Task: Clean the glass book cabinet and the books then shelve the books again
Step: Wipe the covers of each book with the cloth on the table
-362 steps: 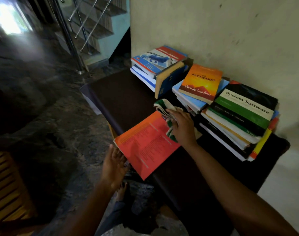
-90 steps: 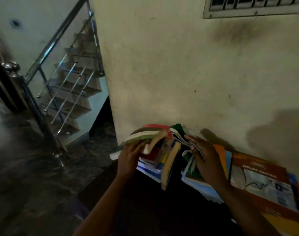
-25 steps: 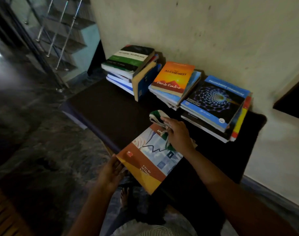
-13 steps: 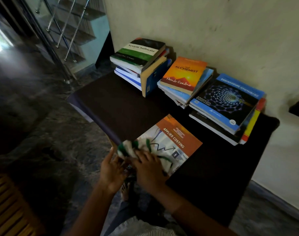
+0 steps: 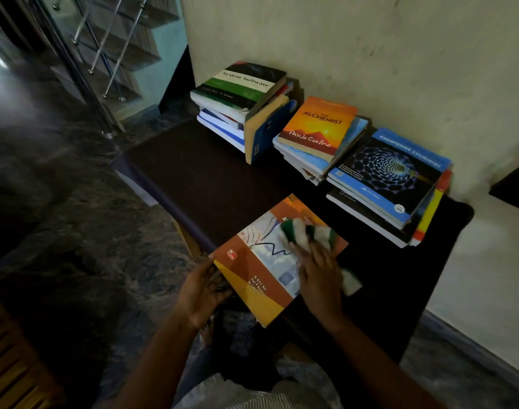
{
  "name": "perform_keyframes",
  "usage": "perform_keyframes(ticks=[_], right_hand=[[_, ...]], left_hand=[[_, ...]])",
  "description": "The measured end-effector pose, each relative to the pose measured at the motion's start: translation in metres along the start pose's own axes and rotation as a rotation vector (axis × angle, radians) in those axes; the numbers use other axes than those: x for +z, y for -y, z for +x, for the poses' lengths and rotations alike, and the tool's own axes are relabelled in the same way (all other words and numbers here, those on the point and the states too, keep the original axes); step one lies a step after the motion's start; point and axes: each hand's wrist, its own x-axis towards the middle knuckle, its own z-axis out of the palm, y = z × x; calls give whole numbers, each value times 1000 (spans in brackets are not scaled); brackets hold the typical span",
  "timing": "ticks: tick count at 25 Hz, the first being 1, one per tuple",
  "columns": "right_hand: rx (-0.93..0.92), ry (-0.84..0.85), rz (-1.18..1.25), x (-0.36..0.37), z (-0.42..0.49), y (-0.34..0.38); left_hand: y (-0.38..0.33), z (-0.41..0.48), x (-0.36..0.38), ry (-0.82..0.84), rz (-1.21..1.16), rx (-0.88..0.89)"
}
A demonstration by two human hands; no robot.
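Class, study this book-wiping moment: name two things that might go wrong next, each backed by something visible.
1. The orange book overhangs the near edge of the table, steadied by the left hand; a wipe from the right hand and cloth might tip it off.
2. The System Software book lies tilted atop an uneven stack; a bump may slide it.

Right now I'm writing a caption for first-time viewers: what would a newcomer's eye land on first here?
First, the orange book at the near edge of the dark table: the right hand presses a green-and-white cloth on its cover while the left hand grips its left edge. Next, three stacks along the wall, topped by System Software, The Alchemist and a blue chemistry book.
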Motion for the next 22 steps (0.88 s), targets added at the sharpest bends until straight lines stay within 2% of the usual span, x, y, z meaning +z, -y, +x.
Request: perform_keyframes(ticks=[2,4,7,8,9,12,16,17,19,20,22], right_hand=[[-87,-8,21,10,-32,32],[-202,68,22,15,-53,56],[-477,149,81,19,-71,61],[-500,162,144,16,-71,60],[-465,147,210,9,-68,62],[-157,8,356,-19,-52,71],[-4,-143,349,-64,-39,73],[28,-187,350,-74,-38,73],[89,-277,423,-92,-40,73],[115,-315,460,-100,-42,71],[164,-356,474,-107,-48,64]], left_hand=[[3,1,-2,19,4,-6],[1,-1,-2,37,25,-24],[-5,-6,4,27,18,-84],[-6,-5,6,0,11,-94],[-6,-1,6,-40,33,-90],[-10,4,11,-126,178,10],[-21,-12,26,-9,315,366],[-25,-19,27,-12,460,549],[-32,-32,26,27,714,1060],[-34,-37,26,102,800,1288],[-32,-36,25,299,982,1588]])
